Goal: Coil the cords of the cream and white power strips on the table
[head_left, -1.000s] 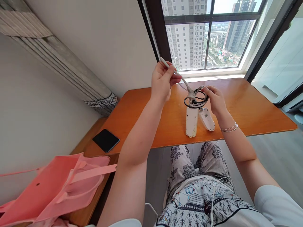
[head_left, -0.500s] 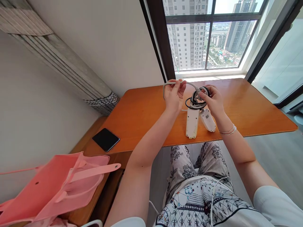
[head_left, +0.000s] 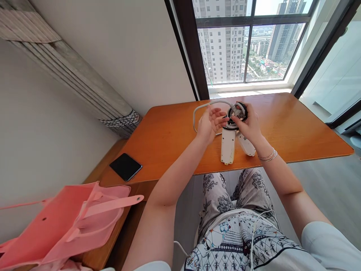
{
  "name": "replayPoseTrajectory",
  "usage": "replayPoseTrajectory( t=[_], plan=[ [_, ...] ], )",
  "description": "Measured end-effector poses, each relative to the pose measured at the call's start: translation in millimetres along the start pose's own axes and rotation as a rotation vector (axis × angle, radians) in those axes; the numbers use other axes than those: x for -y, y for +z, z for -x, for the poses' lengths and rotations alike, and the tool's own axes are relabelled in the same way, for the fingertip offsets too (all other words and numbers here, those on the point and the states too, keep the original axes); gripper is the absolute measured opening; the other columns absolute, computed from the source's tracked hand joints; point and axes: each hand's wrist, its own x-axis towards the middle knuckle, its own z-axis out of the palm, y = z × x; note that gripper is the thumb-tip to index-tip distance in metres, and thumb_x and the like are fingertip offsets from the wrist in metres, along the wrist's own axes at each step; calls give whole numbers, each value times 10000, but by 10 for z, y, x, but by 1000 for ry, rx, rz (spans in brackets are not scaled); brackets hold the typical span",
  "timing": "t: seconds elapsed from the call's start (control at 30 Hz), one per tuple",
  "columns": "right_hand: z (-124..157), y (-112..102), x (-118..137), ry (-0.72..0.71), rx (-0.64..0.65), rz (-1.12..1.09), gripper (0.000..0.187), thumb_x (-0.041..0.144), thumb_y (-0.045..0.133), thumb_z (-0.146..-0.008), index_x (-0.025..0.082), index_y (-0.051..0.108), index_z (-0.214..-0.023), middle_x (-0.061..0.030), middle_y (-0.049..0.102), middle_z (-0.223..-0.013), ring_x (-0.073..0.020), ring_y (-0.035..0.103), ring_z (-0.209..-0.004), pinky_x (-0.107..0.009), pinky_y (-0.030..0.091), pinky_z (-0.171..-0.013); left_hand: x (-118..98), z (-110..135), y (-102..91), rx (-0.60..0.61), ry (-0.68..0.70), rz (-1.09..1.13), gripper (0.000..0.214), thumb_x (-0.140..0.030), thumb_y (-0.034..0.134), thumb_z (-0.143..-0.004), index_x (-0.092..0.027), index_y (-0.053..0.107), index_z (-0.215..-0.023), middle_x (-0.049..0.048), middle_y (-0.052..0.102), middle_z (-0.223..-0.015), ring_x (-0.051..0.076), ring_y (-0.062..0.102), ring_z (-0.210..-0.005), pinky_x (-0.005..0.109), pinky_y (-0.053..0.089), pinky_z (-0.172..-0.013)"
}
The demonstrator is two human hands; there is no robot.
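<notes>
Two white power strips (head_left: pixel 228 146) lie side by side near the front edge of an orange wooden table (head_left: pixel 296 128). A bundle of coiled black and grey cable (head_left: pixel 237 113) sits at their far ends. My right hand (head_left: pixel 248 126) is closed on this coil. A grey cable (head_left: pixel 197 111) loops out to the left over the table. My left hand (head_left: pixel 210 122) hovers beside the coil, palm up, fingers apart, holding nothing.
A black phone (head_left: pixel 125 166) lies on a lower wooden ledge at the left. A pink bag (head_left: pixel 64 222) rests at the lower left. A folded mat (head_left: pixel 84 81) leans on the wall. A large window (head_left: pixel 245 41) is behind the table.
My left hand came down from above the table, let the grey cable go, and opened. The cable now lies in a loop on the table. My right hand stayed on the coil.
</notes>
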Motion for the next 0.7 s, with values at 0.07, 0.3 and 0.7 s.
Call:
replayPoseTrajectory(
  t=[0.07,0.3,0.7],
  plan=[
    [5,3,1,3,-11,-3,382,275,673,-807,252,570,-1175,-78,680,-1162,-256,633,-1100,-486,511,-992,10,140,-52,133,92,-240,532,-678,524,-908,-187,613,-725,57,691,-692,181,723,-686,268,575,-581],
    [43,-14,-7,41,-23,-67,388,289,680,-816,274,587,-1193,-61,674,-1213,-243,632,-1112,-474,511,-1015,-241,67,-363,-72,803,-934,405,-519,652,-872,-268,614,-1187,104,630,-1352,311,480,-1400,510,346,-1185],
    [12,-53,-349,170,-205,-220,484,397,744,-786,264,571,-1218,-56,609,-1226,-214,624,-1095,-413,545,-978,-127,-143,-937,60,36,-129,509,-578,755,-735,-212,435,-585,-9,529,-643,149,633,-721,357,555,-889]
  ],
)
